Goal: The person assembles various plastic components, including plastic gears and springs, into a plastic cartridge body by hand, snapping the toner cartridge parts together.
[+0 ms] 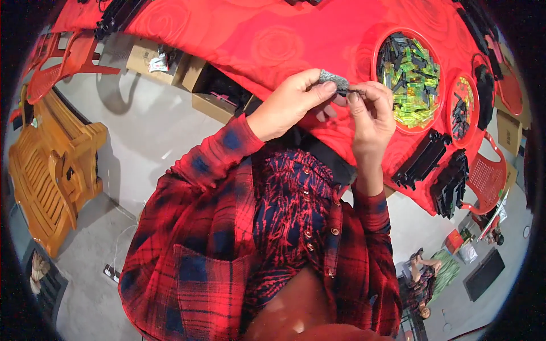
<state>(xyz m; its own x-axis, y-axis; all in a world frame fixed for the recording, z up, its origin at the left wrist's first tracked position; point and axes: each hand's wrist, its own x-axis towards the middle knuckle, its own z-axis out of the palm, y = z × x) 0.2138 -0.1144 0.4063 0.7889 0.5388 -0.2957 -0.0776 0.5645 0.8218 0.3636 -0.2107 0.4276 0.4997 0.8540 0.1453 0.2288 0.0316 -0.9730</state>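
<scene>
Slips and spills as the likeliest faults

A grey speckled piece (334, 79) is pinched between thumb and forefinger of the left hand (289, 107), above the worktop (244, 34). Just beside it, a small dark part (343, 92) is seen between the hands; it appears to be gripped by the thumb and bent forefinger of the right hand (372, 116). How firmly either is held cannot be told, and whether the two pieces are joined is hidden by the fingers.

With so little surface grasped, a slip could be caused by uneven pressure or a twist of one wrist. If dropped, the dark part could be lost in the folds of the cloth (318, 122) or sent over the near edge.

Farther right, two bundles of black strips (422, 159) (452, 184) are laid close to that edge; either could be knocked off by an elbow swung outward.

Beside the right hand, a large red bowl (398, 30) is filled with yellow-green and black pieces (414, 91). Its rim could be caught by the knuckles, and the contents spilled. Beyond it, a smaller red bowl (472, 116) is partly filled with small dark pieces (459, 116), which could be mixed with the others if both were jostled.
</scene>
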